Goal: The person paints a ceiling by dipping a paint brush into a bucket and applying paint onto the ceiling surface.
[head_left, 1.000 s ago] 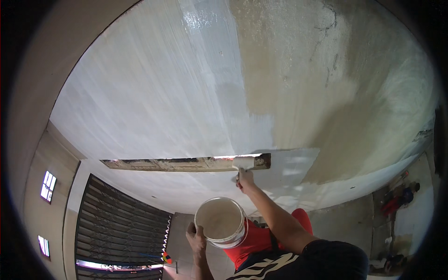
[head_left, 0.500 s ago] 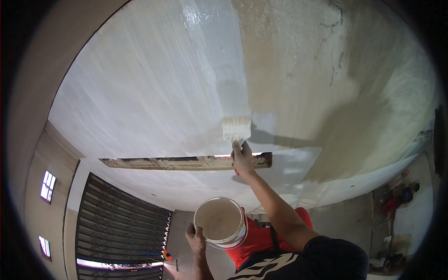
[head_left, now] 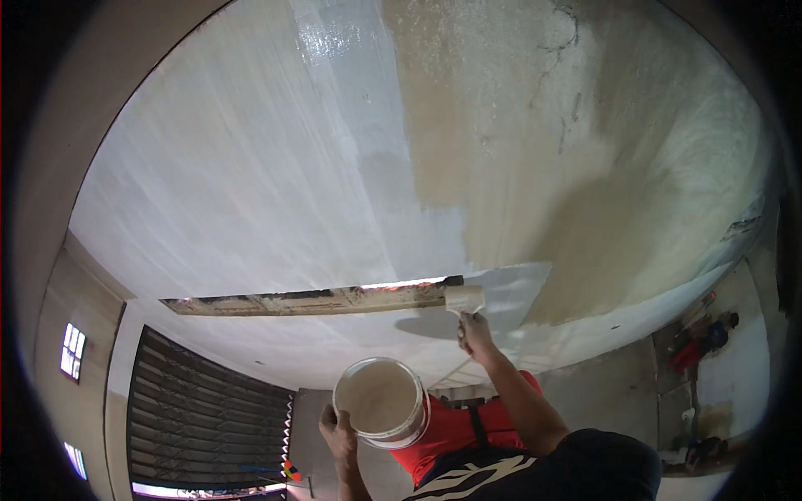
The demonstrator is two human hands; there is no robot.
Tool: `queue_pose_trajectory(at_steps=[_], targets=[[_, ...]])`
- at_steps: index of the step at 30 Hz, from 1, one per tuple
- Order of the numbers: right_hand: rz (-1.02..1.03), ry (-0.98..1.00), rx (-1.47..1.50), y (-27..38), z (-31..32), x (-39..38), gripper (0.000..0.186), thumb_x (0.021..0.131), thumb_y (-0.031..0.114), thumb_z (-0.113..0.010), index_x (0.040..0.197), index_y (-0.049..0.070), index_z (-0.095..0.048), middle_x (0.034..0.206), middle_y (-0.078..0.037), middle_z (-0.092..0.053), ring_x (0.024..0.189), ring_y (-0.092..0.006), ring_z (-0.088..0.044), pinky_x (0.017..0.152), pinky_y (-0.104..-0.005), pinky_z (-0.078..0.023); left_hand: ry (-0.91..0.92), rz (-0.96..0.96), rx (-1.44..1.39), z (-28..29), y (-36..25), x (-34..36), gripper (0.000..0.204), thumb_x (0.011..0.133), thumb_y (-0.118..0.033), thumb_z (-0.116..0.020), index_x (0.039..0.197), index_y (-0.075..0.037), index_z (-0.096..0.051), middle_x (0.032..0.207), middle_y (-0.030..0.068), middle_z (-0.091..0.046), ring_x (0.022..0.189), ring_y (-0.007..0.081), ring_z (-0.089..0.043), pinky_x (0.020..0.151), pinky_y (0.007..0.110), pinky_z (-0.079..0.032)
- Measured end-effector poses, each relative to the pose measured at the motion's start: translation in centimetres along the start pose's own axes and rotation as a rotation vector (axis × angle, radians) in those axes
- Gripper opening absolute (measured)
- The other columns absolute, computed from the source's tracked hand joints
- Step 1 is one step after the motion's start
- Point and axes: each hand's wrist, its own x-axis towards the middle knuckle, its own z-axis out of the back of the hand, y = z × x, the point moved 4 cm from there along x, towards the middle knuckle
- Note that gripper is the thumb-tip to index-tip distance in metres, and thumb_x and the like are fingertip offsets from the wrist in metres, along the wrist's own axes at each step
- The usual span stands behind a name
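My left hand (head_left: 337, 433) grips the left rim of a white bucket (head_left: 380, 397) with beige-grey liquid inside, held low at the centre. My right hand (head_left: 473, 336) is closed on the handle of a wide pale brush (head_left: 464, 296), whose head is at the right end of a long narrow opening (head_left: 309, 301) in the wall. Whether the bristles touch the surface I cannot tell. The wall (head_left: 251, 167) carries whitish streaky coating on the left and beige, cracked patches on the right. My red-clad legs show beneath the bucket.
A dark folding metal gate (head_left: 200, 417) stands at lower left, beside a side wall with small windows (head_left: 73, 351). A small multicoloured object (head_left: 291, 470) is near the gate. Along the right, red and dark objects (head_left: 702, 346) are too small to make out. Grey floor (head_left: 601, 384) shows below.
The brush rose above the opening half a second ago and is now down at its right end. The view has shifted slightly; my left hand still holds the bucket.
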Motion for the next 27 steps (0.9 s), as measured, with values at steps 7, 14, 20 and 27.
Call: queue_pose_trajectory(at_steps=[7,14,20,27], targets=[[0.149,0.150,-0.065,14.7,1.0,0.5,0.031,0.099,0.034,-0.053,0.081,0.009,-0.052,0.055,-0.001,-0.046,0.033,-0.0123,-0.038,0.033,-0.0284,-0.034,0.031,0.013,0.032,-0.7,-1.2,0.1,0.021,0.083,-0.015,-0.054,0.075,0.004,-0.049,0.070,0.0014,-0.049,0.064,0.0101,-0.044,0.053,0.029,-0.034],[0.404,0.155,-0.024,25.0,-2.9,-8.2,0.032,0.100,0.036,-0.054,0.082,0.010,-0.050,0.056,0.003,-0.043,0.038,-0.0090,-0.039,0.037,-0.0249,-0.034,-0.013,0.047,0.026,0.0,0.2,-0.3,0.023,0.084,-0.016,-0.056,0.073,0.001,-0.046,0.068,0.0001,-0.047,0.063,0.0086,-0.040,0.051,0.030,-0.031],[0.174,0.101,-0.080,12.5,2.0,-0.9,0.029,0.099,0.035,-0.054,0.083,0.011,-0.049,0.057,0.000,-0.045,0.036,-0.0110,-0.037,0.035,-0.0272,-0.035,-0.020,-0.003,0.093,-0.6,0.4,0.4,0.025,0.083,-0.016,-0.058,0.072,0.002,-0.044,0.064,0.0013,-0.042,0.062,0.0086,-0.037,0.050,0.031,-0.030],[0.161,0.232,-0.351,3.8,7.5,0.6,0.022,0.098,0.029,-0.058,0.100,0.006,-0.057,0.061,-0.003,-0.050,0.044,-0.0112,-0.046,0.041,-0.0272,-0.039,-0.021,0.043,0.162,-1.3,-0.2,-0.1,0.030,0.083,-0.020,-0.060,0.074,0.004,-0.046,0.062,0.0031,-0.042,0.065,0.0092,-0.040,0.051,0.031,-0.034]])
